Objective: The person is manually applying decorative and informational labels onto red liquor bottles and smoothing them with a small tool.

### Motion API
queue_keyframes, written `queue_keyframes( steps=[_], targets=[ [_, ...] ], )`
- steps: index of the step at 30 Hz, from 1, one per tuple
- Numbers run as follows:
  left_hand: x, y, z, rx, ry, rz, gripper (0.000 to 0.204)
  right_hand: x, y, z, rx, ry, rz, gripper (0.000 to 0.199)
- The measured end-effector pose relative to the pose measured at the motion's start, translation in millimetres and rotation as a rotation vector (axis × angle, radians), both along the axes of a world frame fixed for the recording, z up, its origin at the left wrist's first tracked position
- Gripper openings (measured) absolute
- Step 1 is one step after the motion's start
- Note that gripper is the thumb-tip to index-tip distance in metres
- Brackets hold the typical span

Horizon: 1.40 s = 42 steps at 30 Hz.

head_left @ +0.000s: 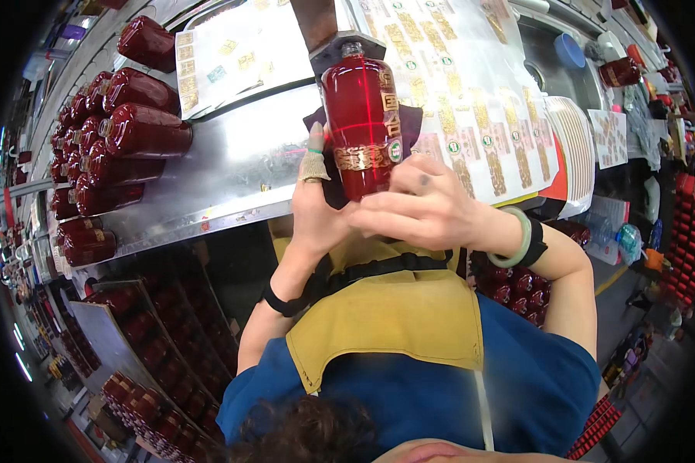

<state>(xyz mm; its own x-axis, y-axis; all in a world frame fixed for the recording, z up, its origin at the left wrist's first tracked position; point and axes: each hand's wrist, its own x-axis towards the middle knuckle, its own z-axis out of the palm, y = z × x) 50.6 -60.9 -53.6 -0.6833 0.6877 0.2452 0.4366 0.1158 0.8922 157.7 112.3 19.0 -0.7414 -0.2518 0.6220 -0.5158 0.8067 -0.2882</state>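
A gold band label [361, 157] wraps the red bottle [361, 127]; white sheets of gold stickers [471, 100] lie behind it on the metal table [232, 174].

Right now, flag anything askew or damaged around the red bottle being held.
Nothing stands out. The red bottle looks whole, gripped by the left hand and right hand, its gold label sitting level. The label sheets lie flat on the metal table.
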Motion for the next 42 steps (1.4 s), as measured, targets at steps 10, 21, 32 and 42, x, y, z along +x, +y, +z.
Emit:
queue_keyframes(
  steps=[10, 21, 32, 42],
  targets=[
    [3, 11, 14, 0.048, 0.240, 0.054, 0.115, -3, 1, -2, -0.058, -0.036, 0.016, 0.020],
    [3, -3, 7, -0.071, 0.043, -0.014, 0.114, -17, 13, -9, -0.236, 0.044, -0.212, 0.018],
    [9, 9, 17, 0.044, 0.114, 0.042, 0.098, -20, 33, -20, -0.107, 0.199, -0.349, 0.019],
    [2, 6, 5, -0.010, 0.157, 0.010, 0.096, -17, 20, -22, 0.035, 0.214, -0.181, 0.012]
  ],
)
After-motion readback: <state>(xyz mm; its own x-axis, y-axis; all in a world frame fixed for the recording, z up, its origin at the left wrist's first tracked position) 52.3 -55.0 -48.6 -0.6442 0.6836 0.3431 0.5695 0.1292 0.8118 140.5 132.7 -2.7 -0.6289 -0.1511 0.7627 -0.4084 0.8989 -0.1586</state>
